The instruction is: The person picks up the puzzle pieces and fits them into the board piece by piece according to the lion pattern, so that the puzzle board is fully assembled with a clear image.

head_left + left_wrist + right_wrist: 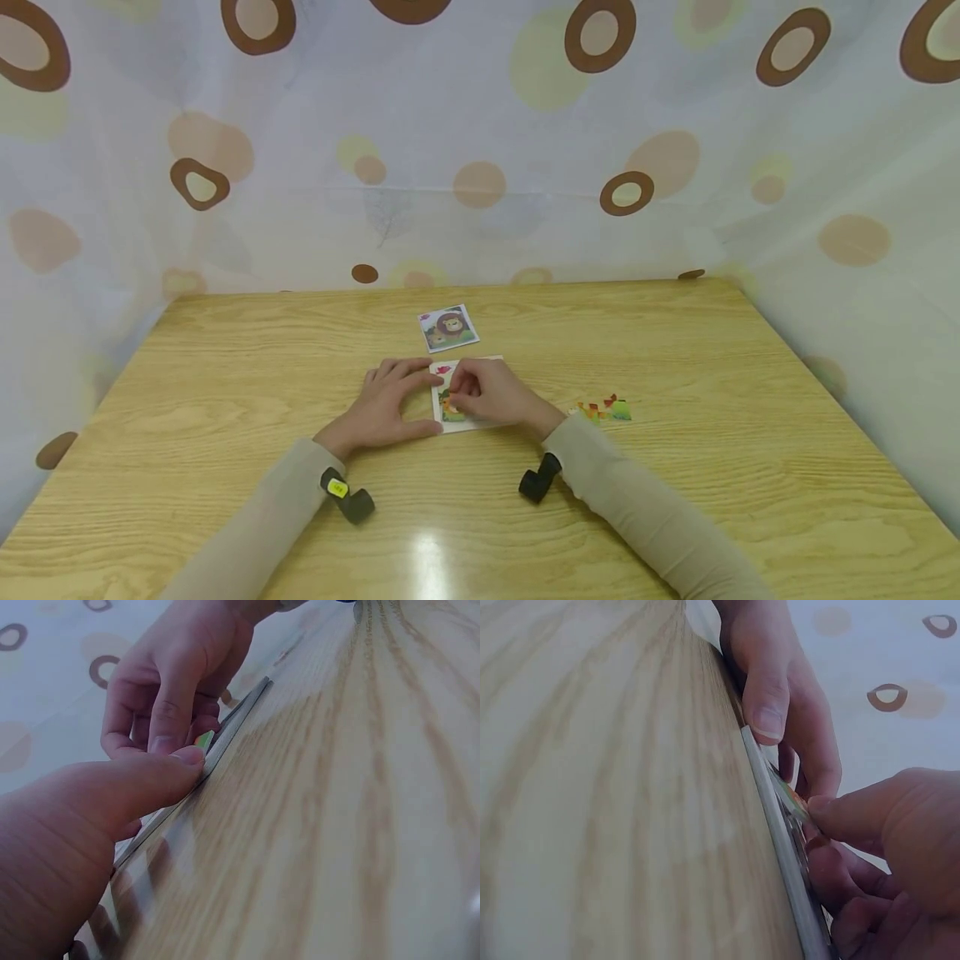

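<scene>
Right hand [491,393] pinches a tilted piece [793,801] at the board's [474,425] nine o'clock; left hand [382,408], splayed, touches that edge; should bracing slacken, the board could skid, misplacing the piece.

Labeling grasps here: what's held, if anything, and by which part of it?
The right hand pinches a puzzle piece by its edge; the left hand only touches the board.

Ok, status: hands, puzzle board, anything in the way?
Left hand touches puzzle board. Right hand pinches a piece over it, partly hiding it. Loose pieces to the board's right. Nothing visibly in the way.
</scene>
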